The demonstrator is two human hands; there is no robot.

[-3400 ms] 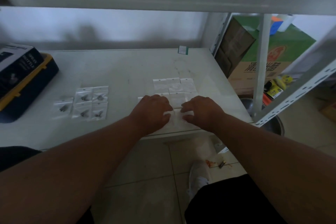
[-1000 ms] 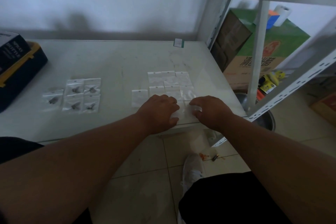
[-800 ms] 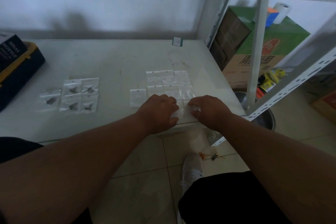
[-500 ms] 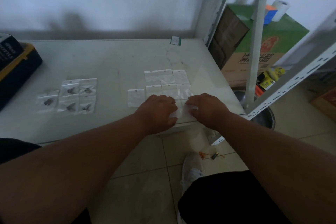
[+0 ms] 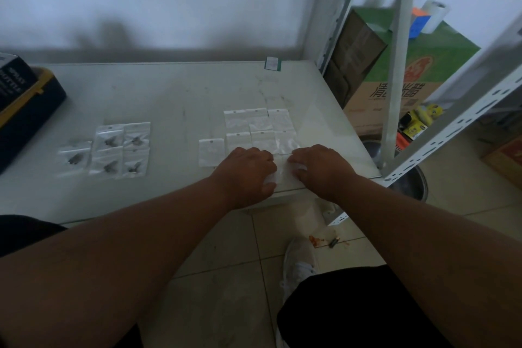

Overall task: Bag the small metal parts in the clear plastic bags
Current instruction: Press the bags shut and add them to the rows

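Both hands at the near bench (image 5: 175, 99) edge. Left hand (image 5: 247, 171) and right hand (image 5: 322, 168), fingers curled, pinch one clear bag (image 5: 282, 172) between them. Empty bags (image 5: 258, 130) just beyond; filled bags (image 5: 113, 150) well left.

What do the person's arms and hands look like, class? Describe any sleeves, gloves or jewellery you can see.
Both forearms are bare up to the picture's edge, with no sleeve showing. The left hand and the right hand wear no gloves, and no rings, watch or wristband show on them.
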